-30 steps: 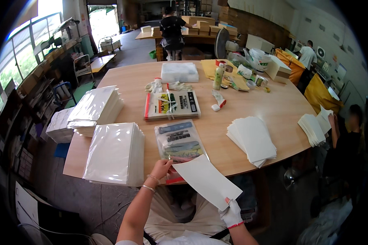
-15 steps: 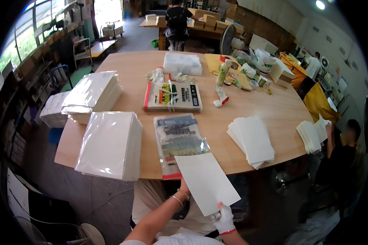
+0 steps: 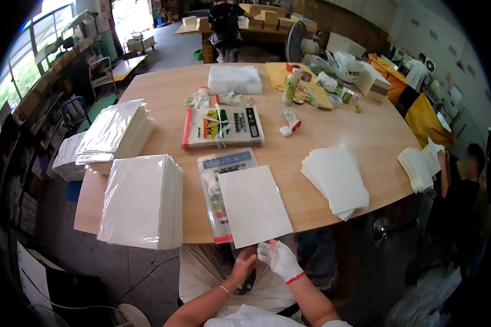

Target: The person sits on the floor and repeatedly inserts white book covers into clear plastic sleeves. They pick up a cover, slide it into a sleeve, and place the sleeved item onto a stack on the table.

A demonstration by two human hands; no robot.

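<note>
Table (image 3: 289, 163) bearing white stacks (image 3: 338, 182) (probably paper).

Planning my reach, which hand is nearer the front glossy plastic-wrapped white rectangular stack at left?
Left. The bare left hand is right of that stack, toward the person; the gloved right hand is farther right, near the white rectangular sheet.

Found a sheet (image 3: 256, 204) overlapping a flat bag (image 3: 207, 174) midway along the near edge of the tabletop (image 3: 289, 158). Behind these, noted a bundle (image 3: 240, 128), then gloves (image 3: 234, 100), then a pack (image 3: 234, 82) by the far edge. Saw a front stack (image 3: 133, 201) at the near-left corner, a rear stack (image 3: 112, 128) behind it; a fanned stack (image 3: 338, 180) right of the sheet; bottle (image 3: 291, 88) and carton (image 3: 373, 82) towards the far-right corner.
</note>
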